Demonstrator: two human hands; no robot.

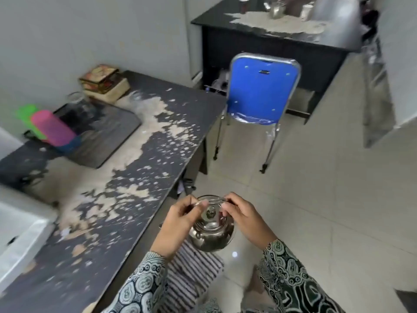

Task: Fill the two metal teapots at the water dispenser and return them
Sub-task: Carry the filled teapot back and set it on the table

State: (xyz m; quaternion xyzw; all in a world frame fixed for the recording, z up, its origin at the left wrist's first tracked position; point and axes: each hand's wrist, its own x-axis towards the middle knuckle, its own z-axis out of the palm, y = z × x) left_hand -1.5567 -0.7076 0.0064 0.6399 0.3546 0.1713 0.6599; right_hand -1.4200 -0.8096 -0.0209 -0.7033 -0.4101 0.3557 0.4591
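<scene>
Head view, both hands — left hand [178,224], right hand [246,219] — pinching metal teapot [211,231] handle, no legible writing.

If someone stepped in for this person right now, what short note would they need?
Left hand and right hand: both pinch the wire handle of the lidded, shiny round metal teapot, held in the air beside the worn black table.
Second metal teapot: on the far black desk.
Done: whether the held pot is filled cannot be seen.
Left: return it; the dispenser cannot be made out.
</scene>
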